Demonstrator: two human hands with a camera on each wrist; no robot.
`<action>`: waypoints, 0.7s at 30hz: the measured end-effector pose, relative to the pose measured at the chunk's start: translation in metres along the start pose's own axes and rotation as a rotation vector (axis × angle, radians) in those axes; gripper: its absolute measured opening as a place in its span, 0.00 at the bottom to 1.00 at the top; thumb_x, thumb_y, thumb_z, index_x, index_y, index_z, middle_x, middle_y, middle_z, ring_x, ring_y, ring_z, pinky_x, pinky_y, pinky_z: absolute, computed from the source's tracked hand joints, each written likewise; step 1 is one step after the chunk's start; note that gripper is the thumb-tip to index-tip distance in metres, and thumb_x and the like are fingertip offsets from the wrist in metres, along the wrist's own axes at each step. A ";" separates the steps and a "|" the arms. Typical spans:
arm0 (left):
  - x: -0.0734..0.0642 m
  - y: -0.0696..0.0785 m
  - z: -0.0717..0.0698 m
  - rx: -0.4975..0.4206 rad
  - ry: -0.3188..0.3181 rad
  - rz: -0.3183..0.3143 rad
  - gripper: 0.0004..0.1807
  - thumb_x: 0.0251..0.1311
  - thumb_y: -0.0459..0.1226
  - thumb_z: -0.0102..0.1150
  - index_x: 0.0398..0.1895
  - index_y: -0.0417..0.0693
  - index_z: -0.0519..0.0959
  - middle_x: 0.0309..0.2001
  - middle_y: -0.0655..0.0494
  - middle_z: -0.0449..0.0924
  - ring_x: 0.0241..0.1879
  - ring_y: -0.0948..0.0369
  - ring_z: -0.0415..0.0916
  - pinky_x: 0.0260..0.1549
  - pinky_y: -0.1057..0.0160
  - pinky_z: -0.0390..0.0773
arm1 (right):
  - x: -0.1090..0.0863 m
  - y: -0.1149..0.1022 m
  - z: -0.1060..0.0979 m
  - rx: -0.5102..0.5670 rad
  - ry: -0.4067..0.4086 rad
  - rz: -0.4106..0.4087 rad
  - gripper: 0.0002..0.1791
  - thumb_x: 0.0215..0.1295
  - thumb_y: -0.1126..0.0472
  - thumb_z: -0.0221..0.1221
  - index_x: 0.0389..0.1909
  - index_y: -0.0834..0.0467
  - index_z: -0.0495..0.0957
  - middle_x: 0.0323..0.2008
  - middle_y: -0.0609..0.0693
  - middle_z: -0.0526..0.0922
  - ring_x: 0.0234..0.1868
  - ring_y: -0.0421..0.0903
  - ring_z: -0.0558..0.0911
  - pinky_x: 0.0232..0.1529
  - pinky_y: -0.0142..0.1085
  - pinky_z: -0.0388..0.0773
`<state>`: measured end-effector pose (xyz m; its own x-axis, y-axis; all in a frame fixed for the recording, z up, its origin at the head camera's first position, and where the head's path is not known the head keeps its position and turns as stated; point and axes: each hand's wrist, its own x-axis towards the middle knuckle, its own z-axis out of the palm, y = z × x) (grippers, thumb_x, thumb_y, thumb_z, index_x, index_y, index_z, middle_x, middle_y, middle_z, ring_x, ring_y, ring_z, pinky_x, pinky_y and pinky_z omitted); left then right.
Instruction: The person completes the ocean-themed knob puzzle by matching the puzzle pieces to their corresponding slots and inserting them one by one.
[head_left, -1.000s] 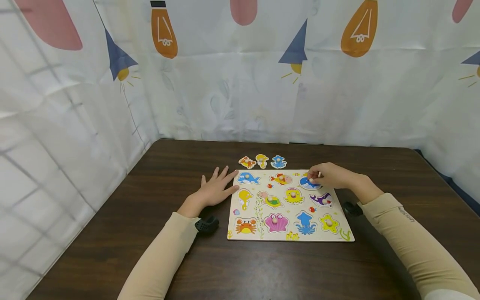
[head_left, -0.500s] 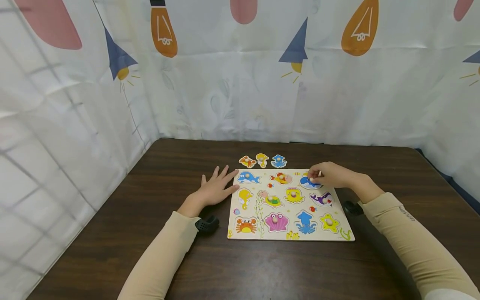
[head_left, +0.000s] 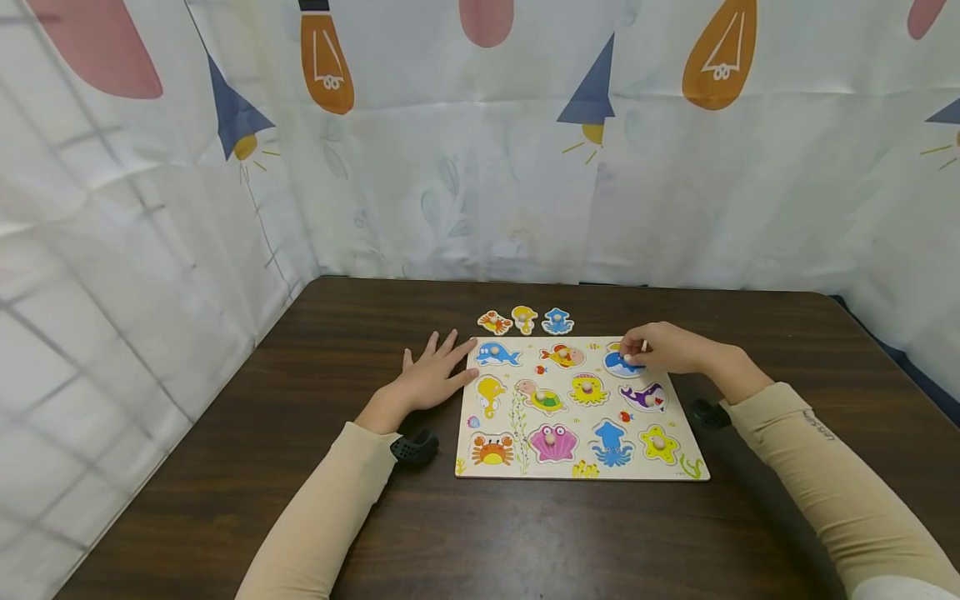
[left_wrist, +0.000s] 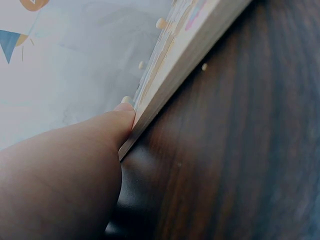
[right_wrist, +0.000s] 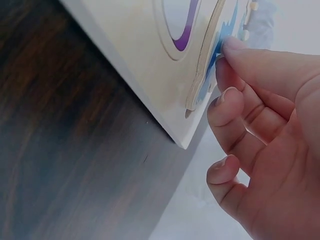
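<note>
Right of centre, the right hand (head_left: 670,347) pinches a blue piece (head_left: 618,365) at the board (head_left: 592,365); left of centre, the left hand (head_left: 427,379), fingers spread, touches the board's edge.

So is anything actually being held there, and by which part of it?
Yes: the right hand pinches the blue puzzle piece by its small knob. The left hand only touches the board at its edge.
</note>
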<state>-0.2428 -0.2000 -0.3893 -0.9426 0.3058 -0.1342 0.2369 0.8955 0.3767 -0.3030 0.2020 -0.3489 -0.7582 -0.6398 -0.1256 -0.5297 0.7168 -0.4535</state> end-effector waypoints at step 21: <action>-0.001 0.001 -0.001 0.001 0.002 0.003 0.38 0.78 0.58 0.43 0.85 0.59 0.49 0.83 0.45 0.36 0.80 0.40 0.28 0.66 0.23 0.31 | 0.002 0.000 -0.002 -0.019 0.002 -0.004 0.04 0.70 0.68 0.63 0.44 0.61 0.82 0.36 0.49 0.78 0.36 0.46 0.75 0.38 0.39 0.76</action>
<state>-0.2415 -0.1995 -0.3877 -0.9422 0.3080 -0.1315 0.2400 0.8949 0.3763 -0.3055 0.2013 -0.3480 -0.7567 -0.6422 -0.1225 -0.5399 0.7195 -0.4369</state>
